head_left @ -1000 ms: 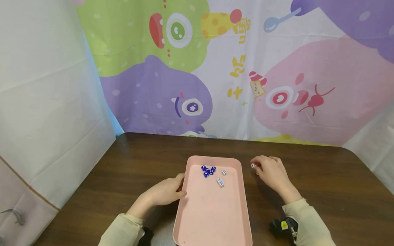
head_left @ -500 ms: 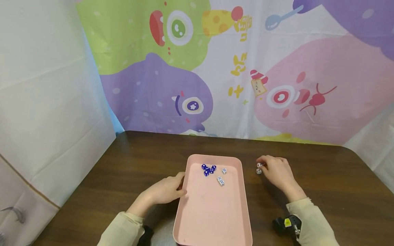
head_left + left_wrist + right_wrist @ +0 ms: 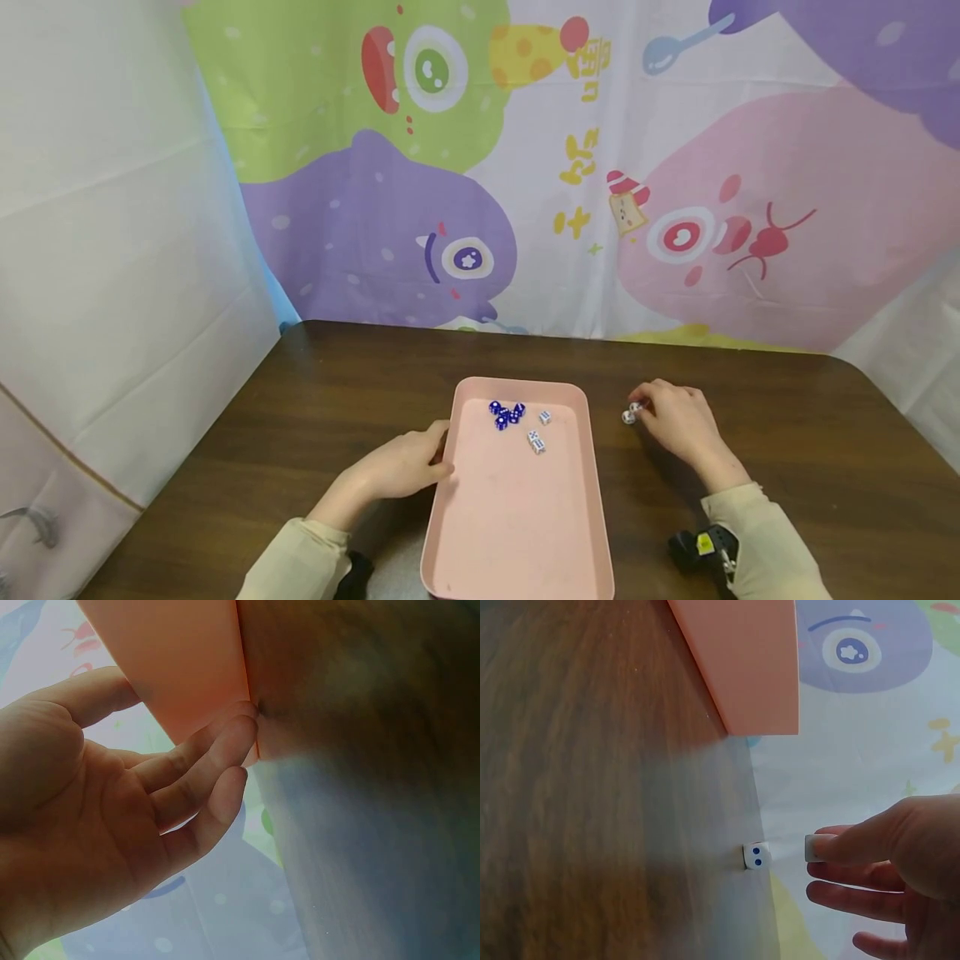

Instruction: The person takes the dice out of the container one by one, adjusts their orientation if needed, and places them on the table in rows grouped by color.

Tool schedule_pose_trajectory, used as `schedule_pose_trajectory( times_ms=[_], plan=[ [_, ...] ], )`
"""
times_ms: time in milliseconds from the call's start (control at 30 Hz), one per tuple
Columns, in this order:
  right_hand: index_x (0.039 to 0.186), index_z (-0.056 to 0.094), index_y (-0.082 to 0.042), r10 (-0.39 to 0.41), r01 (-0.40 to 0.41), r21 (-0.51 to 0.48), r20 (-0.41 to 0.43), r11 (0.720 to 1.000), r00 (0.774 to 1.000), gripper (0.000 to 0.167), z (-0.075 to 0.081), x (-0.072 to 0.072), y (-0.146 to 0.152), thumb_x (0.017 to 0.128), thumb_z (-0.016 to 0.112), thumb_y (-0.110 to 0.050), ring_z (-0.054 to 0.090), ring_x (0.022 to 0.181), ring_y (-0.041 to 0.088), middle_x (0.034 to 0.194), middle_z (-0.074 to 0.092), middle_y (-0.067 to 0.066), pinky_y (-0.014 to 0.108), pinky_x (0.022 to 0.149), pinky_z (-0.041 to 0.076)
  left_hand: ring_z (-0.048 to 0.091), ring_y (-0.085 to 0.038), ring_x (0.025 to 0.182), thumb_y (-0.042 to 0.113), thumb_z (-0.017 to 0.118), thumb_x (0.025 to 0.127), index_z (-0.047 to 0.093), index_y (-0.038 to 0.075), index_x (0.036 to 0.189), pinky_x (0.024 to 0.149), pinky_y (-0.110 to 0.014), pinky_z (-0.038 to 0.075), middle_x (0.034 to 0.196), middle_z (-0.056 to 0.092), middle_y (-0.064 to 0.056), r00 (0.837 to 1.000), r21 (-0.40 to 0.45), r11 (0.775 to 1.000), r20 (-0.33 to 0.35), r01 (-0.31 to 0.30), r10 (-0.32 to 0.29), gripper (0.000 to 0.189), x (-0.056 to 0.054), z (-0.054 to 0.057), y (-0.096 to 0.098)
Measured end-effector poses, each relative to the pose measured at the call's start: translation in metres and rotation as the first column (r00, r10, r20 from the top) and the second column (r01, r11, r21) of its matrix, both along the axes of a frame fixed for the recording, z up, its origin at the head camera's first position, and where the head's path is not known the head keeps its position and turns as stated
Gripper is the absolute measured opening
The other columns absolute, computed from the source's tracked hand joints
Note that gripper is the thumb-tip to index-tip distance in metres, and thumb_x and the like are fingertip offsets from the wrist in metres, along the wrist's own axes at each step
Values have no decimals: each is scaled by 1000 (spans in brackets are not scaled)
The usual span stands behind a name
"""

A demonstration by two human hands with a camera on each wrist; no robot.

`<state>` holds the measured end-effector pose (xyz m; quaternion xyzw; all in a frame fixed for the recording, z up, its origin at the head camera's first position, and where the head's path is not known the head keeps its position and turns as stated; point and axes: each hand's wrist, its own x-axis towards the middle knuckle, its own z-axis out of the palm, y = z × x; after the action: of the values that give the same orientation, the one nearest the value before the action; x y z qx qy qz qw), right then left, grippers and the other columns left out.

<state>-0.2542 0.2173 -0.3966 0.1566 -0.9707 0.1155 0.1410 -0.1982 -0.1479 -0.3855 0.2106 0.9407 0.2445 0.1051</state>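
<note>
My right hand (image 3: pixel 678 421) pinches a white die (image 3: pixel 810 848) between thumb and fingertips, to the right of the pink tray (image 3: pixel 517 525). Close beside it on the table lies another white die (image 3: pixel 756 856), two blue pips showing on one face. On the tray's left side, my left hand (image 3: pixel 405 462) holds the wall, thumb at the rim and fingertips at the bottom edge (image 3: pixel 240 735). Inside the tray, near its far end, sit several blue dice (image 3: pixel 502 414) in a cluster. Three white dice lie to their right, one alone (image 3: pixel 545 417) and a touching pair (image 3: pixel 536 442).
The dark wooden table (image 3: pixel 360 367) reaches back to a hanging cloth (image 3: pixel 555 283) printed with cartoon creatures. A white curtain (image 3: pixel 135 250) closes off the left side. A black wrist device (image 3: pixel 705 550) is worn at the right sleeve.
My right hand has shifted slightly right with the pinched die, which now overlaps the die on the table in the head view. The left hand and tray stay in place.
</note>
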Motion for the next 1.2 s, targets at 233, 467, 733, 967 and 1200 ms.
schedule_pose_trajectory(
  times_ms=[233, 467, 733, 967, 1200],
  plan=[
    [88, 66, -12, 3, -3, -4, 29, 1000, 1000, 10, 0, 1, 0, 78, 67, -13, 62, 76, 24, 80, 65, 1, 54, 81, 35, 51, -14, 70, 20, 56, 85, 37, -4, 130, 65, -33, 42, 84, 59, -5, 1000, -3, 1000, -4, -2, 2, 54, -1, 0, 0],
    [84, 66, -14, -2, 0, 25, 65, 1000, 998, 8, -2, 4, -1, 76, 69, -15, 61, 75, 21, 78, 63, -1, 53, 81, 36, 52, -14, 72, 20, 56, 85, 37, -3, 130, 66, -34, 43, 87, 60, -6, 1000, -3, 1000, 0, -6, 6, 54, -2, -1, 0],
    [82, 67, -17, 10, -14, 43, 87, 999, 996, 6, -2, 4, 0, 76, 69, -16, 62, 80, 24, 82, 64, -1, 54, 81, 36, 51, -14, 69, 20, 56, 85, 37, -3, 130, 64, -33, 42, 83, 58, -4, 1000, -6, 1000, -3, -6, 6, 54, -2, 0, 0],
    [83, 66, -20, 21, -27, 49, 125, 998, 992, 7, -4, 5, -1, 77, 68, -17, 60, 74, 16, 77, 63, -6, 53, 81, 35, 51, -14, 71, 20, 56, 85, 37, -3, 130, 65, -34, 42, 86, 59, -4, 1000, -4, 1000, 0, -4, 4, 54, -2, -1, 0],
    [81, 65, -20, 22, -31, 64, 136, 997, 990, 9, -7, 6, -2, 75, 70, -16, 59, 73, 15, 76, 62, -6, 54, 80, 36, 52, -14, 72, 20, 56, 85, 37, -3, 130, 66, -34, 42, 86, 59, -4, 1000, -7, 1000, -10, 4, -4, 54, -2, -3, -1]
  ],
)
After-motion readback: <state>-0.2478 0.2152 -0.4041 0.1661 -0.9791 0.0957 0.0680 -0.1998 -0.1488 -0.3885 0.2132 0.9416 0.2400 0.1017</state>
